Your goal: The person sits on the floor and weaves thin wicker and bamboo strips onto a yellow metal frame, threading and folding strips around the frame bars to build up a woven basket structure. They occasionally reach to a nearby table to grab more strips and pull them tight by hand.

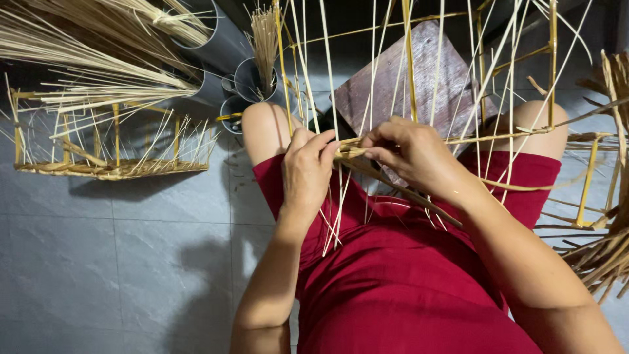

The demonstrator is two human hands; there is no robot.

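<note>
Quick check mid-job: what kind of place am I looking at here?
Probably a home basket-weaving workspace on a tiled floor: bundles of reed strips in grey tubes, a half-woven basket on the floor, and both hands working a basket frame.

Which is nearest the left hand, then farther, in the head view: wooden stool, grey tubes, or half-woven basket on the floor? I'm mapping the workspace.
From the left hand:
1. Wooden stool, just up and right, behind the strips.
2. Grey tubes, up and left, by the knee.
3. Half-woven basket, far left on the floor.
</note>
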